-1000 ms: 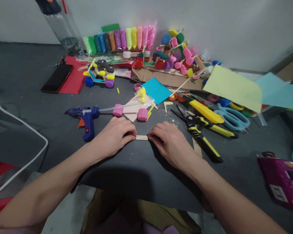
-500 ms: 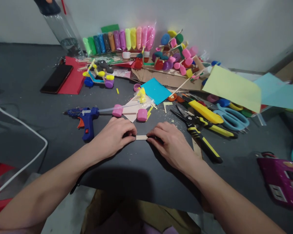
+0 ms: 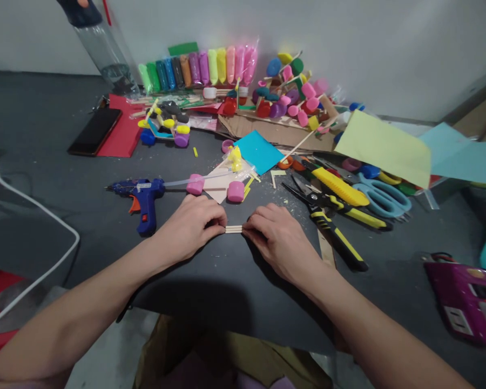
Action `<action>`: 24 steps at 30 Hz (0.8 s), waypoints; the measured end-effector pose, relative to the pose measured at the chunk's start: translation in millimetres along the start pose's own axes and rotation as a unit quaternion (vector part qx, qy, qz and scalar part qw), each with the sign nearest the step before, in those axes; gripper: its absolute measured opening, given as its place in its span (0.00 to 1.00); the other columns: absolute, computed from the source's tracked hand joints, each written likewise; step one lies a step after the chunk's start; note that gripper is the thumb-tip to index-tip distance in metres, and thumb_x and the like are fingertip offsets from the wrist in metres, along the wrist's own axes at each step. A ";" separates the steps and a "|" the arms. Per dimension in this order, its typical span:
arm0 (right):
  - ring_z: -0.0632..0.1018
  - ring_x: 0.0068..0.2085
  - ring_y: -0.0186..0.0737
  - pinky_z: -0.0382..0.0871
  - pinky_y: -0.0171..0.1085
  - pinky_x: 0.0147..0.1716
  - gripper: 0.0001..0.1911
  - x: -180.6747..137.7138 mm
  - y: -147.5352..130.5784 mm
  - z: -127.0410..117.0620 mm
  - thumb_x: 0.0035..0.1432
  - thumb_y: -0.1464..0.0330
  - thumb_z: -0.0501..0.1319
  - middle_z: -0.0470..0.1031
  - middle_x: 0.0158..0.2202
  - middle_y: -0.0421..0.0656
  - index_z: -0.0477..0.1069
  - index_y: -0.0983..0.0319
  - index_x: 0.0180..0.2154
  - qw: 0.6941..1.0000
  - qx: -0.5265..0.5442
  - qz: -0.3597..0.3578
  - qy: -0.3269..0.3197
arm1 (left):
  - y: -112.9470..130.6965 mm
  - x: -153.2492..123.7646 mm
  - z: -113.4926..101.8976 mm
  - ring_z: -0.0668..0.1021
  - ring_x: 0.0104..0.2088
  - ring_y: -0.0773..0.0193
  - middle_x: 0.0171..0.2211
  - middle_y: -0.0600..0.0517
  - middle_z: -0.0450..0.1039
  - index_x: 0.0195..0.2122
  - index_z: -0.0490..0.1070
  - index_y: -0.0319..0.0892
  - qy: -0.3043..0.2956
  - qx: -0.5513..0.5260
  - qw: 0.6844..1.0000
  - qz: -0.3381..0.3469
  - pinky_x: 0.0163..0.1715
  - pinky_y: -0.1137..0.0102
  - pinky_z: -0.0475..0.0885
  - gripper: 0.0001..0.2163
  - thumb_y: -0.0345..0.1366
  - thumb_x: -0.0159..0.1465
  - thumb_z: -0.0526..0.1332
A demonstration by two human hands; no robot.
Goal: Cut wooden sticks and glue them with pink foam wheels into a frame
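Observation:
A few short wooden sticks (image 3: 234, 229) lie side by side on the dark table, close to its front. My left hand (image 3: 194, 224) pinches their left ends between thumb and fingers. At the right ends, my right hand (image 3: 281, 235) is closed in the same way, so only the middle of the sticks shows. Just beyond my hands are two pink bottle caps (image 3: 235, 191) by a pale flat piece (image 3: 217, 189). Left of my left hand, a blue glue gun (image 3: 143, 202) rests on its side with a clear glue stick in its back.
Pliers (image 3: 336, 237), a yellow cutter (image 3: 340, 185) and blue scissors (image 3: 383, 197) lie to the right. Behind are a small model vehicle (image 3: 164, 127), clay packets (image 3: 198, 67) and a heap of coloured caps. A phone (image 3: 94, 132) and white cable (image 3: 59, 265) are left; a purple power box (image 3: 464, 302) is right.
My right hand has shifted very slightly left along the sticks. My left hand keeps its place, and both grips stay the same.

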State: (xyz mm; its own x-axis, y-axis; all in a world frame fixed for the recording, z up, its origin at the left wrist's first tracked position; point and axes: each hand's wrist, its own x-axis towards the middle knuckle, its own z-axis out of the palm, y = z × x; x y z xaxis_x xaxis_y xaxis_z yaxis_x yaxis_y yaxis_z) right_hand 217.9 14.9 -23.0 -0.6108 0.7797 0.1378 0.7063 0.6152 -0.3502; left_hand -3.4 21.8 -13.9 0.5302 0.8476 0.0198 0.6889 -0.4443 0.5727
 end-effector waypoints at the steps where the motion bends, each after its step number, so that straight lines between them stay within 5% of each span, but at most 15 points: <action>1: 0.67 0.35 0.43 0.56 0.41 0.36 0.11 0.3 -0.4 0.1 0.68 0.70 0.58 0.74 0.32 0.44 0.72 0.61 0.32 1.000 0.001 0.001 0.000 | 0.4 0.2 -0.3 0.74 0.38 0.60 0.32 0.54 0.75 0.32 0.73 0.42 -0.001 0.001 1.000 -0.001 0.43 0.62 0.63 0.04 0.30 0.65 0.64; 17: 0.71 0.42 0.46 0.66 0.44 0.43 0.08 -1.0 1.0 -6.0 0.67 0.67 0.61 0.76 0.40 0.48 0.77 0.63 0.43 0.998 0.050 0.002 0.026 | 5.9 -1.4 -4.2 0.75 0.39 0.59 0.34 0.52 0.77 0.34 0.73 0.41 0.052 -0.005 0.999 -0.009 0.45 0.62 0.64 0.05 0.32 0.68 0.60; 24: 0.69 0.41 0.47 0.65 0.44 0.41 0.07 -0.6 -7.8 -2.5 0.67 0.69 0.60 0.75 0.40 0.49 0.74 0.63 0.36 1.000 0.017 -0.013 0.007 | 5.5 -0.9 -2.1 0.77 0.41 0.60 0.36 0.53 0.78 0.35 0.72 0.41 0.105 -0.015 0.994 -0.020 0.46 0.62 0.64 0.03 0.32 0.68 0.62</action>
State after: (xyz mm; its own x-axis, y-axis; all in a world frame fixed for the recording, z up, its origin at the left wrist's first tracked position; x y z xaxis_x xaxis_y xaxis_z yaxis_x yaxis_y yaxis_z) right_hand 213.7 9.9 -18.1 -0.6229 0.7657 0.1601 0.6783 0.6306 -0.3772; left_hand -1.1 19.2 -9.0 0.3852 0.9077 0.1663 0.6907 -0.4031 0.6003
